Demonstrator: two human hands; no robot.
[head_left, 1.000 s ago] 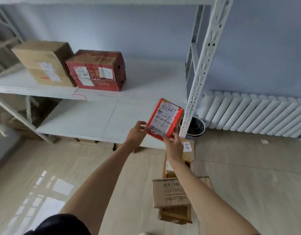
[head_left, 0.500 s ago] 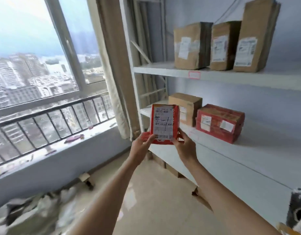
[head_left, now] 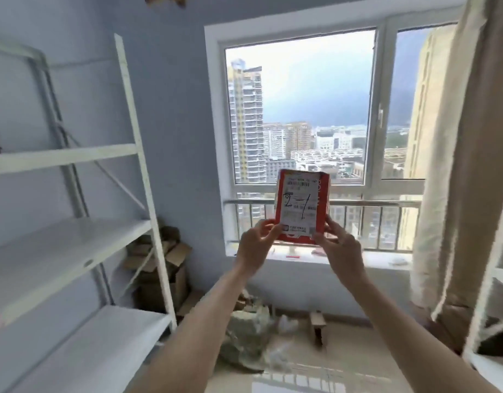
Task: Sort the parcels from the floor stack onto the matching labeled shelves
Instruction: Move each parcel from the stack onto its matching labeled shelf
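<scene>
A small red parcel (head_left: 301, 207) stands upright in front of the window, its white label facing me with "2-1" handwritten on it. My left hand (head_left: 257, 246) grips its lower left corner and my right hand (head_left: 339, 249) grips its lower right corner. A white metal shelf rack (head_left: 74, 242) fills the left side; its visible boards carry no parcels. The floor stack of parcels is out of view.
A big window (head_left: 298, 114) with a railing is straight ahead. Crumpled cardboard boxes (head_left: 162, 265) lie in the corner beside the rack. Plastic wrap and scraps (head_left: 250, 333) litter the floor below the sill. A beige curtain (head_left: 460, 165) hangs at right, beside another rack's edge (head_left: 497, 361).
My view has swung left, away from the rack with stored boxes, past the window to a bare rack. Both hands keep hold of the red parcel, held upright in front of me.
</scene>
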